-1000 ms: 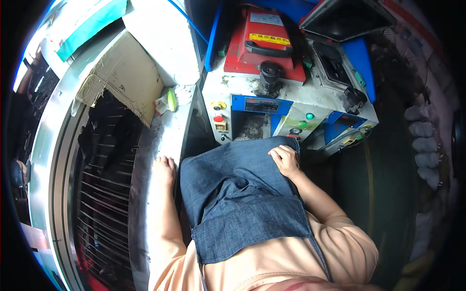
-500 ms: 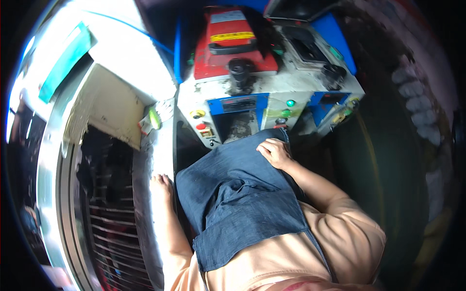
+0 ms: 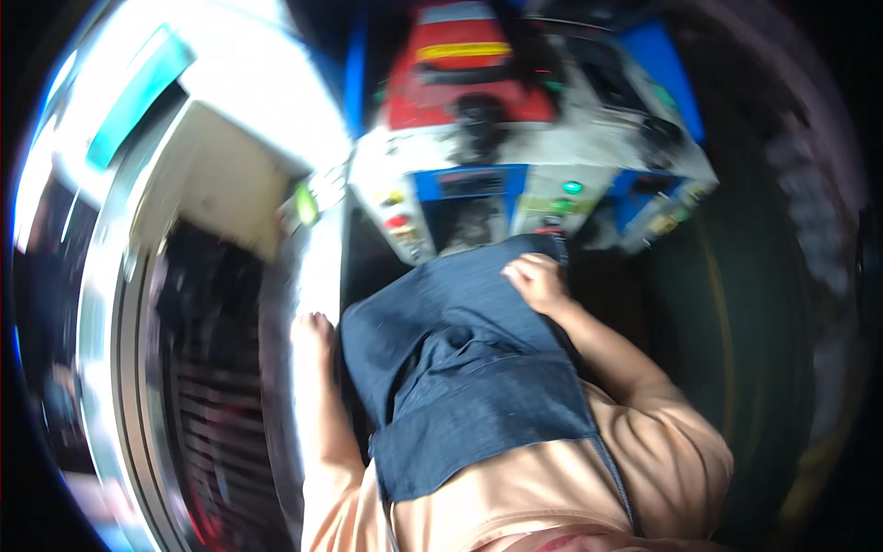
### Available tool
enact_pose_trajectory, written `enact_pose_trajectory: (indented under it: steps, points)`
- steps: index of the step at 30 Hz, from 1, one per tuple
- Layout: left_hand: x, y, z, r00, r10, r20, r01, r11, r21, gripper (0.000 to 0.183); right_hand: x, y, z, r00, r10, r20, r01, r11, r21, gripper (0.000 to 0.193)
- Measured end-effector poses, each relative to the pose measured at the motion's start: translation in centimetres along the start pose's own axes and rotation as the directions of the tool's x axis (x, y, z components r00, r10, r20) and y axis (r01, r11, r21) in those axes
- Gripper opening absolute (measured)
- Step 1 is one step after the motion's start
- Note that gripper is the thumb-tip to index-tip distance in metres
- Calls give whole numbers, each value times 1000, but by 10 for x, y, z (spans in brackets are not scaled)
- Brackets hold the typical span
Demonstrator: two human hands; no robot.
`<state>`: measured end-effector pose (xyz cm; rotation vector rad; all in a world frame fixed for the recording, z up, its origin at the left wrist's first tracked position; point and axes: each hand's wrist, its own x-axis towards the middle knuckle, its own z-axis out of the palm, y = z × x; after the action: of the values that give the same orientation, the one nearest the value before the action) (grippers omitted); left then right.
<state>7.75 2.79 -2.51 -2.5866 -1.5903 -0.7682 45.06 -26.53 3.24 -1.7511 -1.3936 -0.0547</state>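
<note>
My right hand (image 3: 536, 281) rests on the dark blue denim apron (image 3: 478, 396) spread across my lap, near its right edge. Its fingers are curled in, with nothing visible in them. On the pale metal ledge (image 3: 305, 405) to my left lies my left hand (image 3: 314, 329); glare and blur hide how its fingers are bent, and no object shows in it. In front of my knees stands a machine (image 3: 377, 170) with a red cover (image 3: 451, 97) and black knobs, one of them a large knob (image 3: 479, 124).
A green indicator light (image 3: 572, 188) glows on the machine front, and a red button (image 3: 397, 222) sits at its left. A small green-yellow item (image 3: 305, 203) lies farther along the ledge. Left of it, a beige panel (image 3: 207, 175) stands above a dark slatted opening (image 3: 221, 386).
The whole view has shifted slightly, and the machine now appears a little farther right and higher, with more blur. Both hands keep their places on the ledge and the apron.
</note>
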Motion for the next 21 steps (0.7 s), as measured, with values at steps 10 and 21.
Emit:
enact_pose_trajectory:
  steps: [10, 21]
  points:
    - [-3, 19, -4, 992, -122, -24, 119, 989, -84, 26, -2, -1, -7, 991, 20, 130, -14, 999, -51, 25]
    - [1, 16, -10, 992, -121, 43, 124, 988, -88, 20, 2, -4, 3, 990, -15, 138, 26, 996, -81, 26]
